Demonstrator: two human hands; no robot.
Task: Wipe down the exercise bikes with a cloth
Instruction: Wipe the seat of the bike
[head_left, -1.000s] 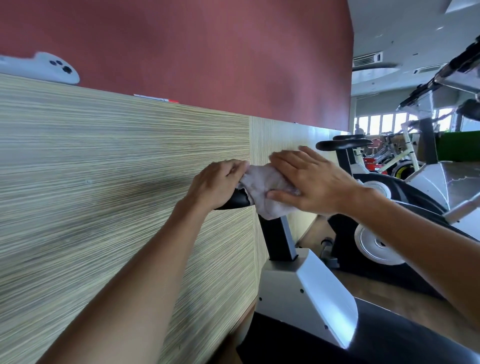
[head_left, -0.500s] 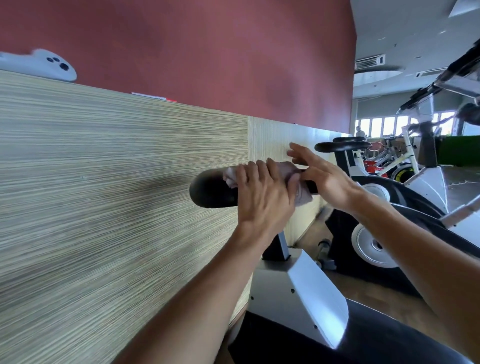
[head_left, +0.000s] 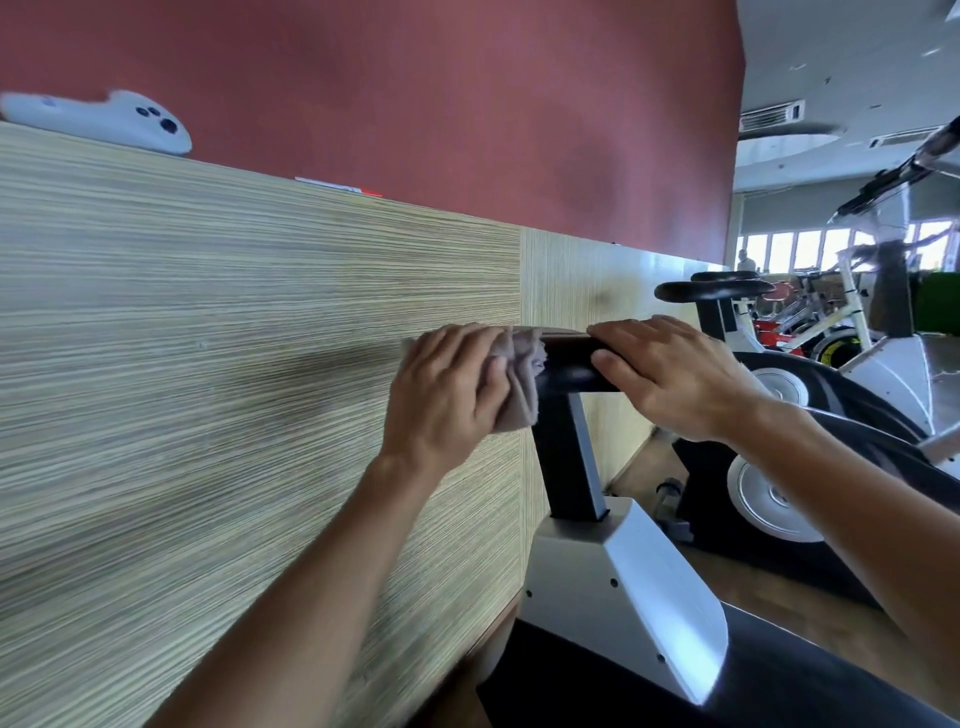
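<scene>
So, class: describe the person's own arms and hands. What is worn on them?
Both forearms are bare up to the frame edge, with no sleeves showing. The left hand and right hand wear no gloves; no watch, ring or wristband is visible.

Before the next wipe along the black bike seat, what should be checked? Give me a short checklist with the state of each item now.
1. Cloth held firmly: ok, the left hand grips it, bunched.
2. Cloth touching the seat: ok, it wraps the seat's left end.
3. Seat steadied: ok, the right hand holds the seat's right part, fingers curled over the top.
4. Path to the right free: not ok, the right hand covers that part of the seat.
5. Room beside the wood panel: cannot tell, the gap behind the left hand is hidden.
6. Seat already clean: cannot tell.
</scene>
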